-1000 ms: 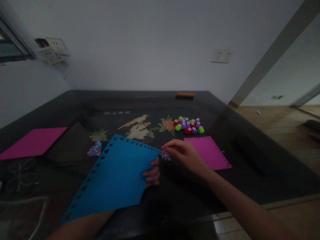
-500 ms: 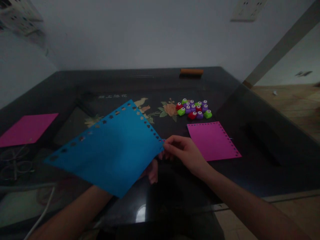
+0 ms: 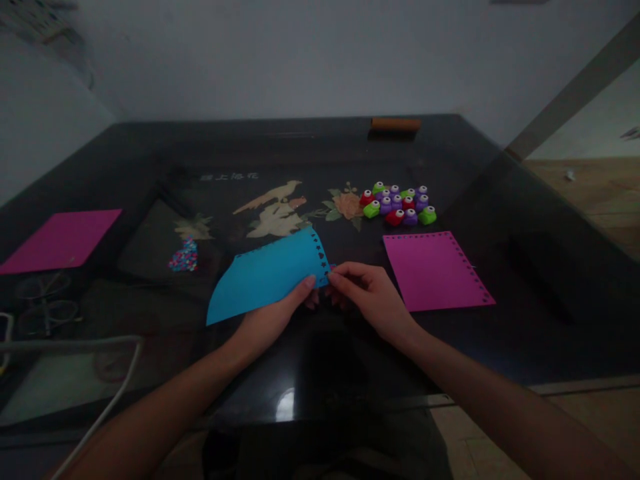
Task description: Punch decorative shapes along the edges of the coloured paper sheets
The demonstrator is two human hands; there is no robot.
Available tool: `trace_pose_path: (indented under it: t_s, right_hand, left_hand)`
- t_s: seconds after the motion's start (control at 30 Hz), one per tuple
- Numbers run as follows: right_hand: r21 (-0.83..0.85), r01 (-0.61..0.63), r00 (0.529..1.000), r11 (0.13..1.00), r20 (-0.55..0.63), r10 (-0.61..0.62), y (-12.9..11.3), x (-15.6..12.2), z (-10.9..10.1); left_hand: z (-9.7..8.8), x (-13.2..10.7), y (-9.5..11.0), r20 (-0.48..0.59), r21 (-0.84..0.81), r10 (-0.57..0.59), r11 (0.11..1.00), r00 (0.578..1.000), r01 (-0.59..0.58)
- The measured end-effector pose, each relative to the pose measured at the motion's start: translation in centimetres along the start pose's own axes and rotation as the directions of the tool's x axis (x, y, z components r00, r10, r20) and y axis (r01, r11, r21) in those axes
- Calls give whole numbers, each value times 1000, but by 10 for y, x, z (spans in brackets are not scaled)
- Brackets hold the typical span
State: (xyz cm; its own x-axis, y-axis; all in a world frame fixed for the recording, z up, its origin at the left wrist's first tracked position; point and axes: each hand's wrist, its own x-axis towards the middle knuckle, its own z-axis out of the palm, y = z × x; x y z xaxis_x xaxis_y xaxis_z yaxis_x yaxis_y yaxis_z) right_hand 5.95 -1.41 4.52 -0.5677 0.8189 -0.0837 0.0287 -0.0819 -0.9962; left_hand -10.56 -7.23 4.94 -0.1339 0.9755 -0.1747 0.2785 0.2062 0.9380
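Observation:
A blue sheet of paper (image 3: 265,273) is held above the dark table, bent down at its left end. Small punched shapes run along its right and far edges. My left hand (image 3: 277,307) grips the near edge, thumb on top and fingers underneath, mostly hidden. At the sheet's near right corner, my right hand (image 3: 373,293) has thumb and forefinger pinched together. A sliver of pink shows by those fingertips, too small to make out. To the right lies a pink sheet (image 3: 430,273) with holes punched along two edges.
Several red, green and purple craft punches (image 3: 400,203) cluster behind the pink sheet. A heap of paper bits (image 3: 185,255) lies left of centre. Another pink sheet (image 3: 65,240) and glasses (image 3: 47,307) are at the left. A brown roll (image 3: 395,125) rests at the back.
The blue sheet has swung from a raised, tilted pose to a lower, flatter one. My left thumb now shows on top of it. The paper bits have come into sight.

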Motion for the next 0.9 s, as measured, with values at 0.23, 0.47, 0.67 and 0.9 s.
trace_pose_path:
  t_s: [0.23, 0.47, 0.67, 0.9]
  right_hand:
    - [-12, -13, 1000, 1000, -4, 13, -2, 1, -3]
    - [-23, -2, 1000, 1000, 25, 3, -2, 1, -4]
    - [35, -26, 999, 999, 26, 25, -2, 2, -2]
    - [31, -45, 998, 999, 43, 43, 2, 5, -1]
  left_hand:
    - [-1, -2, 9, -15, 80, -70, 994, 997, 71]
    - [-2, -4, 10, -34, 88, -63, 994, 997, 65]
    - [-3, 1, 8, 48, 84, -19, 996, 999, 15]
    - [-15, -15, 26, 812, 60, -89, 996, 576, 68]
